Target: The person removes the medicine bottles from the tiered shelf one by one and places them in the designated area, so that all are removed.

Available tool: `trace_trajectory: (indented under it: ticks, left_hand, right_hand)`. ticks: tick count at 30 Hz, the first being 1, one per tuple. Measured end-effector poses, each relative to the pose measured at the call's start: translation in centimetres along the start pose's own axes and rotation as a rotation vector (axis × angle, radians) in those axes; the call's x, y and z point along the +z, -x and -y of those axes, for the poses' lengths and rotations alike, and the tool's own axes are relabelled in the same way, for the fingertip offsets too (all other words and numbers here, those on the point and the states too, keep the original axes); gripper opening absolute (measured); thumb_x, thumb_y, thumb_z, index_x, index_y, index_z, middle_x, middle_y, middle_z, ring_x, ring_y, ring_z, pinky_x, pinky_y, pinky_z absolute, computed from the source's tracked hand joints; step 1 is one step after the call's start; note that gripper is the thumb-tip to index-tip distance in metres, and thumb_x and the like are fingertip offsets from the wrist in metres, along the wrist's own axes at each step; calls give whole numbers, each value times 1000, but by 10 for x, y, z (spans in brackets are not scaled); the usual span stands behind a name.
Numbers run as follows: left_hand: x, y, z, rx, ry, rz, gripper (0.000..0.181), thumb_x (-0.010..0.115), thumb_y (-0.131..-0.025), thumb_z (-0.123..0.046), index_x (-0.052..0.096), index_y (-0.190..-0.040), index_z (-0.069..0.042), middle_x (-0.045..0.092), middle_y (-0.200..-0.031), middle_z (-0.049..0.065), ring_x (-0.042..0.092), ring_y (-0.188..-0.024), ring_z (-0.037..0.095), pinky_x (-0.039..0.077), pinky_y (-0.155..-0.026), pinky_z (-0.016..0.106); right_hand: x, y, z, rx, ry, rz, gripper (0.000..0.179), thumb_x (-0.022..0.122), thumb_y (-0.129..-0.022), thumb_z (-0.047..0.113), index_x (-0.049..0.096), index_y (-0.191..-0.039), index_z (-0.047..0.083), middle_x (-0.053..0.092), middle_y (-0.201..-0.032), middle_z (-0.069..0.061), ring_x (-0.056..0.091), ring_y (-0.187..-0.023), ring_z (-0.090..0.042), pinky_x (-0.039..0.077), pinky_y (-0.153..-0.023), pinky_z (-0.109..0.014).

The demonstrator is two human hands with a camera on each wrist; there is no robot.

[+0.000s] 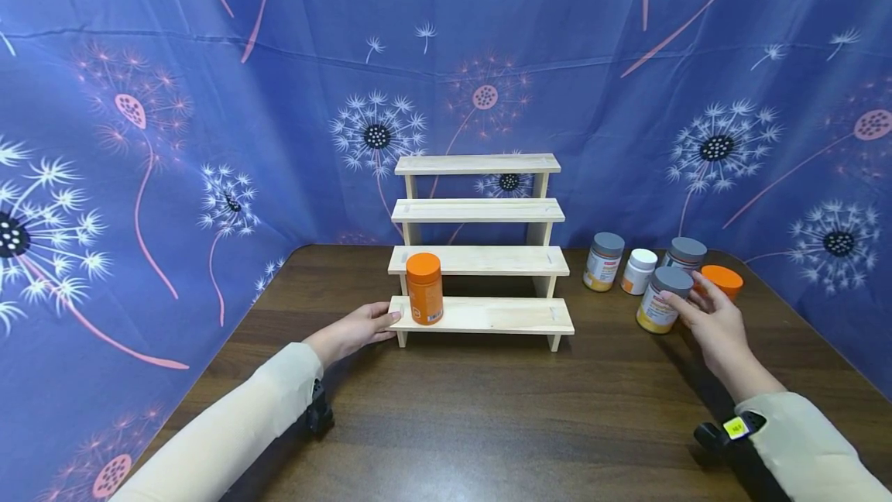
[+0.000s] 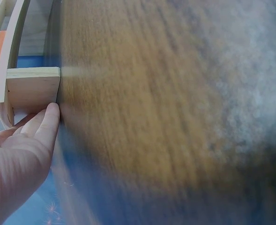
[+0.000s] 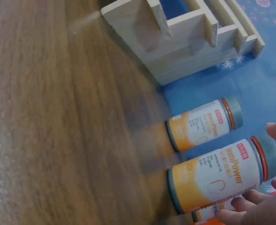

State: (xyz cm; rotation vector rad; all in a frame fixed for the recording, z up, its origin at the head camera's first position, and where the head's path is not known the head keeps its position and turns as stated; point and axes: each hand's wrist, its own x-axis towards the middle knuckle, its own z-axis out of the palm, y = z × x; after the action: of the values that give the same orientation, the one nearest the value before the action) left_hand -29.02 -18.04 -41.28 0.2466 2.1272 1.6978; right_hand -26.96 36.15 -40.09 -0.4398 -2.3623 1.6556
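An orange jar (image 1: 425, 289) with an orange lid stands upright on the lowest step of a stepped wooden shelf (image 1: 488, 316), near its left end. My left hand (image 1: 355, 329) grips that end, thumb on top and fingers beneath and against the side support (image 2: 34, 91). At the right, my right hand (image 1: 714, 328) is spread around a grey-lidded jar (image 1: 658, 302) with a white and yellow label. In the right wrist view, the thumb is apart from the lid, and fingertips (image 3: 241, 204) lie beside the jar's far side.
Near the right hand stand another grey-lidded jar (image 1: 603, 262), a small white-lidded bottle (image 1: 638, 271), a partly hidden grey-lidded jar (image 1: 685, 252) and an orange-lidded jar (image 1: 722, 280). A blue dandelion-print cloth (image 1: 293, 122) hangs behind the dark wooden table (image 1: 446, 417).
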Motion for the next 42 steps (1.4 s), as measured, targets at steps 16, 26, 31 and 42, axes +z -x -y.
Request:
trace_trajectory:
  ticks: [16, 26, 31, 42]
  left_hand:
    - [-3, 5, -3, 48, -15, 46, 63, 50, -102, -28, 27, -143, 14, 50, -135, 28, 56, -121, 25, 44, -109, 42]
    - [1, -1, -2, -30, -9, -31, 51, 41, -105, -14, 26, -145, 13, 46, -140, 30, 53, -124, 30, 41, -111, 45]
    - [1, 0, -2, -23, -2, -24, 50, 41, -105, -13, 26, -145, 12, 45, -140, 31, 52, -124, 30, 41, -112, 45]
    - [0, -1, 1, -17, -14, -17, 51, 41, -105, -14, 26, -145, 13, 45, -140, 31, 52, -124, 29, 40, -112, 45]
  right_hand:
    - [-9, 16, 29, -180, -384, -27, 81, 76, -84, 15, 31, -152, 12, 59, -103, 21, 56, -86, 13, 46, -69, 3]
    - [-17, 19, 41, -236, -501, 27, 80, 74, -85, 10, 32, -152, 14, 63, -96, 24, 61, -83, 13, 47, -69, 2]
    - [-18, 19, 45, -304, -515, 29, 73, 73, -85, 6, 37, -149, 12, 65, -99, 21, 63, -85, 12, 48, -74, 1]
    - [-11, 29, 55, -385, -585, 70, 48, 70, -86, 0, 54, -128, 17, 69, -104, 13, 66, -88, 6, 50, -78, -2]
